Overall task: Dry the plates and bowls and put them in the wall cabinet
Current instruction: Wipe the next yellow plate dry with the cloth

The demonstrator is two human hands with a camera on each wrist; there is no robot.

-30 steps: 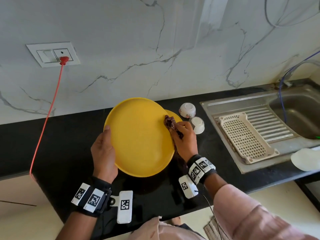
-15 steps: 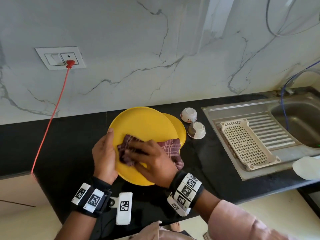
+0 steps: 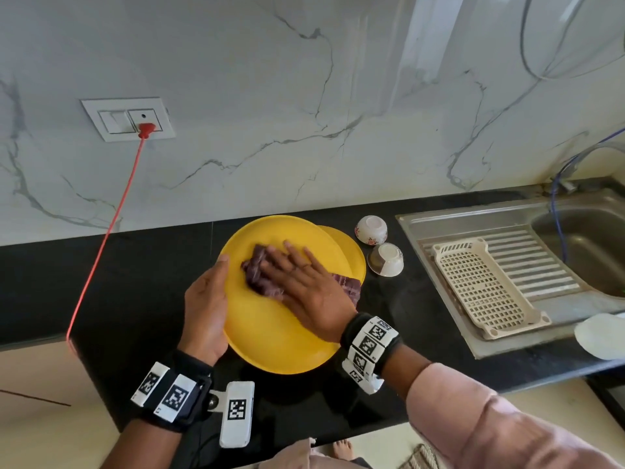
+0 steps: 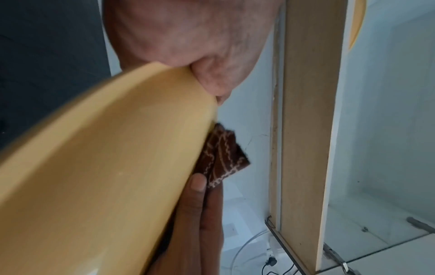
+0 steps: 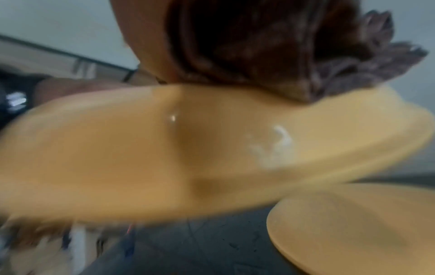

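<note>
A large yellow plate [image 3: 270, 326] is held above the black counter. My left hand [image 3: 211, 292] grips its left rim, thumb on top; the left wrist view shows that hand [image 4: 188, 37] at the plate's [image 4: 105, 167] edge. My right hand [image 3: 301, 286] lies flat with straight, spread fingers, pressing a maroon checked cloth [image 3: 258, 277] onto the plate's face. The blurred right wrist view shows the cloth [image 5: 317, 61] bunched on the plate [image 5: 164, 148]. A second yellow plate [image 3: 353, 253] lies on the counter behind it. Two small white bowls [image 3: 371, 230] [image 3: 387, 260] stand upside down to its right.
A steel sink [image 3: 581, 238] with a cream drainer basket [image 3: 483, 286] fills the right side. A red cord [image 3: 108, 231] runs from the wall socket [image 3: 128, 118] down to the counter's left edge. A wooden panel [image 4: 306, 111] rises in the left wrist view.
My right hand carried the cloth from the plate's right rim leftwards across its face, and its fingers are now spread flat near the middle. The left hand keeps its hold on the rim.
</note>
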